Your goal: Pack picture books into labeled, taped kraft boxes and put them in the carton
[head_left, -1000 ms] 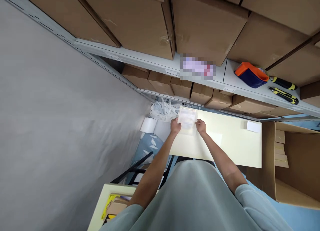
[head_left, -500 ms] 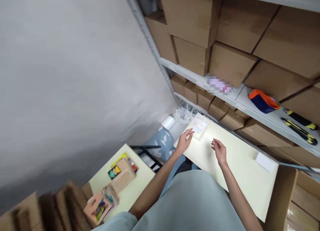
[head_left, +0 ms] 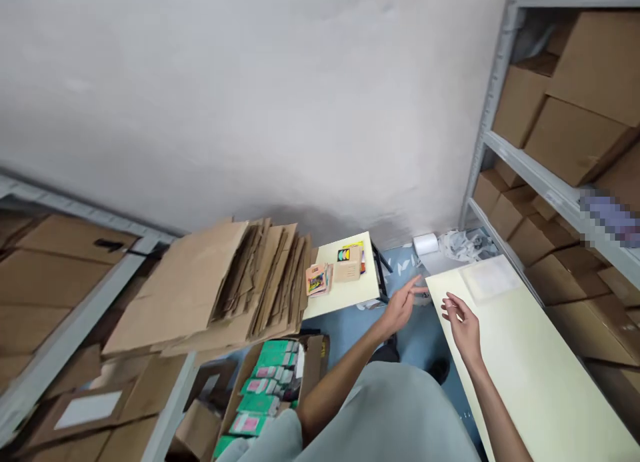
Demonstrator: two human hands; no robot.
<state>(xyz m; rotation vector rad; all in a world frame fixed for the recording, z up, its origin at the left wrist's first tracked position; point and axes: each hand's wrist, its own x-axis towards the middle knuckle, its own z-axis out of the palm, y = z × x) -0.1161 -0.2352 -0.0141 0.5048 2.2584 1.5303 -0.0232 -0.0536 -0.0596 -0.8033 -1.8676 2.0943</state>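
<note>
My left hand point(head_left: 401, 307) is raised over the gap between two pale tables, its fingers stretched out and nothing in them. Near the edge of the right-hand table point(head_left: 530, 362), my right hand point(head_left: 464, 329) hovers with its fingers loosely bent and apart, also holding nothing. Beyond it on that tabletop lies a whitish, translucent flat packet point(head_left: 490, 280). On the smaller table point(head_left: 333, 307) to the left are a brown cardboard pack point(head_left: 347, 265) and a small pile of colourful packs point(head_left: 319, 279).
A large stack of flattened cardboard point(head_left: 200, 282) juts out at left. Below it stands an open carton point(head_left: 314, 369) of green-and-white boxes point(head_left: 263, 385). Shelves of brown boxes point(head_left: 575, 139) line the right. A white roll point(head_left: 425, 244) and scraps point(head_left: 467, 245) lie by the wall.
The view has swung left, bringing the cardboard stack and the carton of green boxes into sight. Both hands stay empty; my left hand now points toward the gap between the tables.
</note>
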